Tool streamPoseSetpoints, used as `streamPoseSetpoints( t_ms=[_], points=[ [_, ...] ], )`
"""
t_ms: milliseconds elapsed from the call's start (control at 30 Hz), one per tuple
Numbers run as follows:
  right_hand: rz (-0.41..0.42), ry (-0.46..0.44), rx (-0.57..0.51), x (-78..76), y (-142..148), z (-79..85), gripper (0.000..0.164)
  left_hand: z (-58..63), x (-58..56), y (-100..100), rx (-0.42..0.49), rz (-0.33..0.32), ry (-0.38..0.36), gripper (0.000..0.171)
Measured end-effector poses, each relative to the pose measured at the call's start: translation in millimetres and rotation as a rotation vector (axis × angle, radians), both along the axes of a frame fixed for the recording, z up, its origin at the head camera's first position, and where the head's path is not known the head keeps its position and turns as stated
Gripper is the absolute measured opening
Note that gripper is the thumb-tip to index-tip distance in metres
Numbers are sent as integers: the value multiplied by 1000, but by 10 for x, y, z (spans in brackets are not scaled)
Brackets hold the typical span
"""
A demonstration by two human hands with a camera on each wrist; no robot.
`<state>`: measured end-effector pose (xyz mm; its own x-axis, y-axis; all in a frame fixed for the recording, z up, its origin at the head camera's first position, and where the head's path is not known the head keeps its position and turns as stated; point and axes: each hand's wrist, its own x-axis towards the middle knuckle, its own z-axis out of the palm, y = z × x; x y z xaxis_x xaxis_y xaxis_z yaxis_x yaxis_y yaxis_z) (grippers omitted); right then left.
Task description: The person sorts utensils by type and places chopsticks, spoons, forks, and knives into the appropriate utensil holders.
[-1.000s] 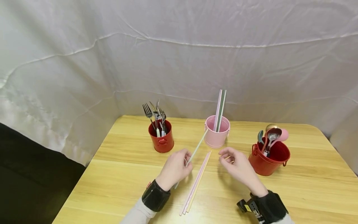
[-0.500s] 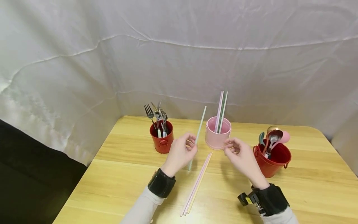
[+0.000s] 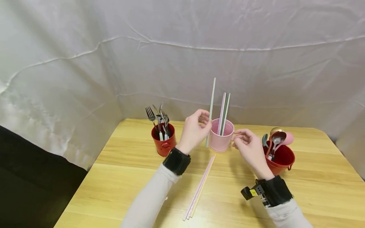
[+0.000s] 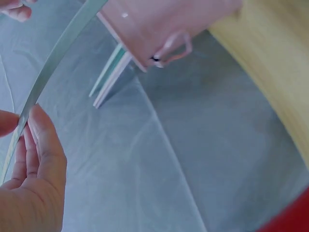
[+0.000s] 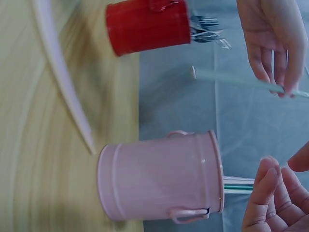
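My left hand pinches a pale green straw between thumb and fingers. The straw stands nearly upright just left of the pink bucket, its lower end outside the bucket. In the right wrist view that straw is apart from the bucket's rim. Several straws, pink, white and dark green, lean inside the bucket. My right hand is at the bucket's right side with loosely curled fingers and nothing visible in them. On the table lie pink and yellow straws.
A red bucket with forks and other cutlery stands at the back left. To the right, another red bucket holds spoons and ladles, partly behind my right hand. A pale curtain hangs behind the table.
My left hand has moved forward and up toward the pink bucket, turning the green straw from slanted to nearly upright. The right hand has moved slightly forward to the bucket's side.
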<state>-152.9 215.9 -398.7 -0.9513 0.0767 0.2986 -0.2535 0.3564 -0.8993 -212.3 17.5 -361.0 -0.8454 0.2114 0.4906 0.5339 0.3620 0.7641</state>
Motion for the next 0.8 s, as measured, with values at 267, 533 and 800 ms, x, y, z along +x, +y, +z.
streamPoseSetpoints(
  t_ms=[267,533,800],
  points=[
    [-2,-55,-141,-97,-17,114,28,212,-228,216,49,-5,41,19],
    [-1,-96,-160,-93,-20,45,29,168,-412,336,51,23,42,18],
    [26,-95,-142,-64,-49,-40,26,-80,-495,408,-73,77,-16,18]
  ],
)
